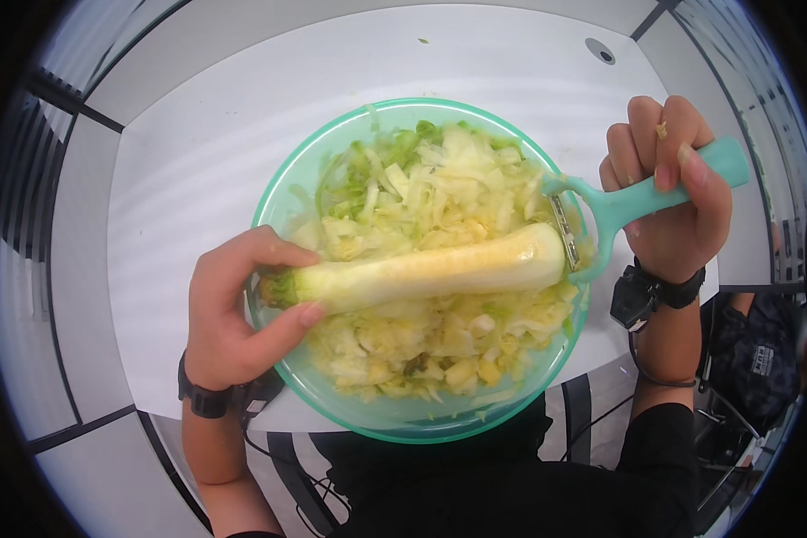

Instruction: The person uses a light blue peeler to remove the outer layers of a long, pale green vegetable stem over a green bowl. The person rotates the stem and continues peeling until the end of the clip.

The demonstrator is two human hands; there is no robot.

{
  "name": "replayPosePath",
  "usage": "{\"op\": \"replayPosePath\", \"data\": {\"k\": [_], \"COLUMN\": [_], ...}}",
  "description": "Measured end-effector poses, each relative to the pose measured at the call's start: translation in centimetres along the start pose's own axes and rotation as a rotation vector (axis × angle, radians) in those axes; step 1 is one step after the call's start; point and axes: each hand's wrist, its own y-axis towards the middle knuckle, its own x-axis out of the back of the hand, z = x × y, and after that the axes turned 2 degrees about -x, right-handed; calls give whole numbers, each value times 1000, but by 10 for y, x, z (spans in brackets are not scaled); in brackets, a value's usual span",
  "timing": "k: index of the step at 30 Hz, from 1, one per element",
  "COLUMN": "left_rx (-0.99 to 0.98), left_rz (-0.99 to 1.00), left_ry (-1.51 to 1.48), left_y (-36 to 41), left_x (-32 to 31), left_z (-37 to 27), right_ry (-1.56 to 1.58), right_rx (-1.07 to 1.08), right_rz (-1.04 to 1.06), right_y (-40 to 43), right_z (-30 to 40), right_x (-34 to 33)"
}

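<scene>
My left hand (242, 309) grips the leafy, trimmed end of a long pale stem vegetable (430, 269), possibly a peeled celtuce. The stalk lies slantwise above a translucent green bowl (300, 392). In my right hand (672, 181) is the handle of a turquoise Y-shaped peeler (619, 205). Its metal blade (563, 232) is at the stalk's far right end; whether it touches the flesh I cannot tell. Below the stalk, the bowl holds a heap of pale yellow and green shavings (437, 175). A small scrap sticks to a finger of my right hand.
The bowl stands at the near edge of a white table (188, 175) with low partitions (81, 262) around it. A grey cable grommet (600, 51) sits at the back right. A small green scrap (423, 41) lies at the back. Another person's dark clothing (756, 363) shows at right.
</scene>
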Motion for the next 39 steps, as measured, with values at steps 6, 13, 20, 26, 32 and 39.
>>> {"op": "replayPosePath", "data": {"k": [6,13,20,26,32,39], "left_rx": [-4,-38,-60,-82,-23,-27], "left_rz": [-10,0,-10,-7,-28,0], "left_ry": [-6,-5,-7,-35,-73,-41], "left_y": [-1,-2,-1,1,1,1], "left_x": [0,0,-1,0,-2,0], "left_z": [1,3,3,4,1,1], "right_ry": [-17,-39,-28,-56,-13,32], "right_rx": [34,-67,-59,-10,-48,66], "right_rz": [73,-56,5,131,-36,-6], "right_y": [-2,-3,-1,-3,-3,-2], "right_z": [-8,-7,-5,-10,-3,-11], "right_x": [-9,-5,5,-7,-3,-11]}}
